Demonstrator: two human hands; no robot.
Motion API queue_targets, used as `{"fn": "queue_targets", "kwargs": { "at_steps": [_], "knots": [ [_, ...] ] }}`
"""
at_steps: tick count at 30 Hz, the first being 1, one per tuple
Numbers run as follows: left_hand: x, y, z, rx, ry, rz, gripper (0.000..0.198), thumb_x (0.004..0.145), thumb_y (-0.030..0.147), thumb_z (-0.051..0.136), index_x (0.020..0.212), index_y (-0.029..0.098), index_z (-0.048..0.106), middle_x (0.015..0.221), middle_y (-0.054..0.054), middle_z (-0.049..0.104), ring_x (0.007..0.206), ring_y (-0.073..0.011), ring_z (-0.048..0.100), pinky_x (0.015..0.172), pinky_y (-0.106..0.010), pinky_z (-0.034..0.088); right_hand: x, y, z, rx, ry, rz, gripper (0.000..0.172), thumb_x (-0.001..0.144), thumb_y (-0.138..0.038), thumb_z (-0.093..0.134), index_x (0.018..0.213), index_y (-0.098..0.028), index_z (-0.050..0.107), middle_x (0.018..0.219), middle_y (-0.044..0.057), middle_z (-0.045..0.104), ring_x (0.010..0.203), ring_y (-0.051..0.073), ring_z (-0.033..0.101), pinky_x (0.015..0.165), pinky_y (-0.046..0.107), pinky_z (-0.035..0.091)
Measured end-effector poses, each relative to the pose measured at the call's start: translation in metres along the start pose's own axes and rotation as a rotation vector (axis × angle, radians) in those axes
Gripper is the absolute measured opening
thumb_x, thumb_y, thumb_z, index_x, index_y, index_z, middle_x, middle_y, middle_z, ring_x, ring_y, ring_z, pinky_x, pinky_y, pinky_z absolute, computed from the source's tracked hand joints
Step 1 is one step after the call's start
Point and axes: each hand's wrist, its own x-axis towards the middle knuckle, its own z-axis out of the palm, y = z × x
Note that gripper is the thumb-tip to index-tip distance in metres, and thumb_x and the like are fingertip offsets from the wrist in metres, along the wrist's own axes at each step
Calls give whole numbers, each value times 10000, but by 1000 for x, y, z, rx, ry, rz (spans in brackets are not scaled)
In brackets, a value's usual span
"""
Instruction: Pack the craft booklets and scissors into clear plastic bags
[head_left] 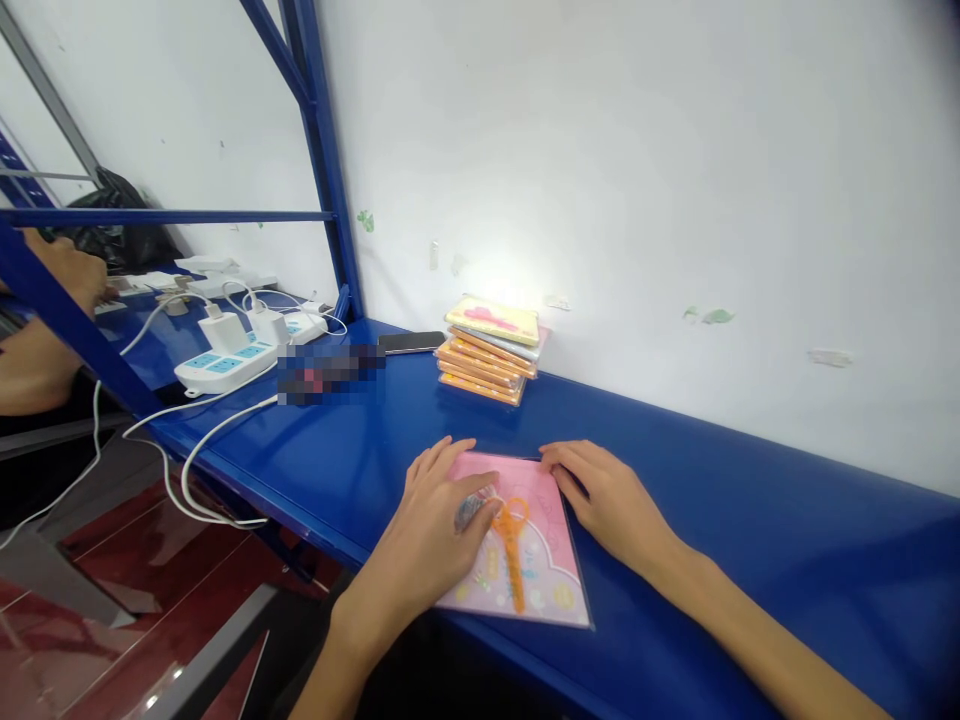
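Pink packet, flat and rectangular, beneath the left hand.

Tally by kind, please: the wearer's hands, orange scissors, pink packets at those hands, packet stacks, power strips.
Hands, left hand and right hand: 2
Orange scissors: 1
Pink packet: 1
Packet stack: 1
Power strip: 1
Total: 6

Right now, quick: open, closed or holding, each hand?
Left hand: open, resting on the pink packet.
Right hand: bent at its far right corner; whether it grips cannot be told.
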Motion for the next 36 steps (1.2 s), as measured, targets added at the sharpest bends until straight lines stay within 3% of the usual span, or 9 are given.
{"fn": "queue_targets", "kwargs": {
  "at_steps": [3,10,13,18,23,29,32,36],
  "knots": [
    [0,2,-1,23,34,9,341,986,366,539,1234,217,718,1434,-143,549,1389,-338,432,1148,-583,376,0,-1,3,16,20,-14,218,1020,-129,455,1015,-218,654,1123,79,765,1008,241,705,869,416,528],
    [0,3,-1,35,60,22,329,972,350,566,1251,211,671,1337,-119,584,1302,-314,471,1118,-556,383,0,-8,-1,-90,66,-9,190,1015,-160,498,1111,-199,657,948,57,771,815,220,687,782,387,501],
    [1,3,-2,20,67,27,293,967,349,580,1216,215,658,1297,-105,606,1276,-306,488,1108,-545,380,1,-7,-2,-50,66,-35,238,994,-111,503,1160,-195,651,1017,57,773,895,222,687,831,397,493],
    [1,4,-4,-33,56,-8,179,949,323,601,1108,242,608,1203,-71,635,1235,-300,508,1074,-533,386,0,-4,-4,-57,6,-131,291,926,-30,468,1048,-173,691,1059,96,753,960,254,657,830,415,486],
    [6,8,-5,82,56,77,248,988,262,507,1199,226,630,1210,-95,642,1212,-306,519,1072,-547,366,0,-11,-10,-15,13,-165,346,842,7,441,1011,-148,701,1031,119,743,947,262,655,853,434,494],
    [21,19,-9,117,-79,216,300,1024,203,392,1053,202,691,1099,-94,646,1020,-264,573,915,-453,462,2,-15,-8,41,-11,-117,412,851,11,413,1104,-161,690,1067,105,750,952,246,679,870,422,545],
    [21,16,-13,105,-70,200,294,1017,190,406,1060,201,697,1076,-86,658,976,-252,588,918,-448,457,2,-13,-6,-1,20,-115,398,861,20,400,1060,-144,702,1021,114,759,941,246,697,870,402,572],
    [15,10,-14,112,-63,189,287,1022,191,407,1107,199,681,1104,-85,660,1017,-256,588,926,-448,453,4,-15,-2,-107,29,-231,345,870,8,446,1024,-119,728,993,136,766,873,264,712,814,425,589]
  ]
}}
